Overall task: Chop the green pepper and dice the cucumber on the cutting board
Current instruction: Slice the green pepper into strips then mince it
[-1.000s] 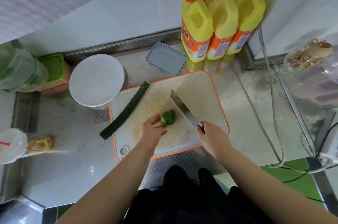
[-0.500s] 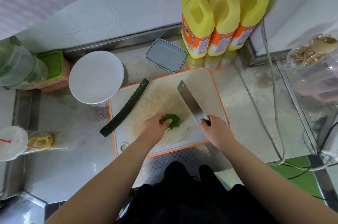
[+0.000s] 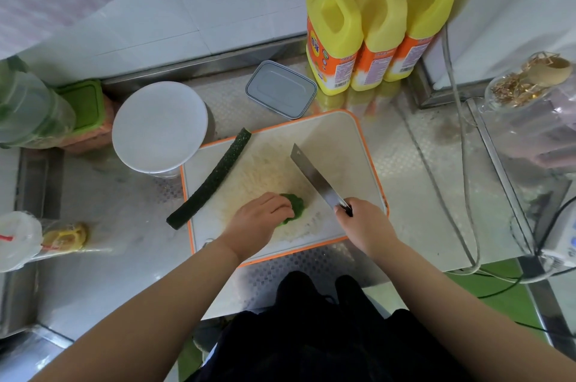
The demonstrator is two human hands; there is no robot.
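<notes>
A white cutting board [image 3: 349,144] with an orange rim lies on the steel counter. The green pepper [image 3: 296,205] sits near the board's front middle, and my left hand [image 3: 258,222] presses down on it, covering its left part. My right hand [image 3: 363,222] grips the handle of a cleaver [image 3: 314,176], whose blade slants up to the left just right of the pepper. A long dark cucumber [image 3: 212,177] lies diagonally across the board's left edge, its lower end on the counter.
Three yellow detergent bottles [image 3: 374,26] stand at the back by the wall. A grey lidded box [image 3: 280,88] and a white round lid [image 3: 159,126] sit behind the board. Jars stand at the far left and right; cables [image 3: 464,163] run along the right.
My left hand laid the pepper flat and moved over it to press it down. The cleaver has shifted slightly closer to the pepper.
</notes>
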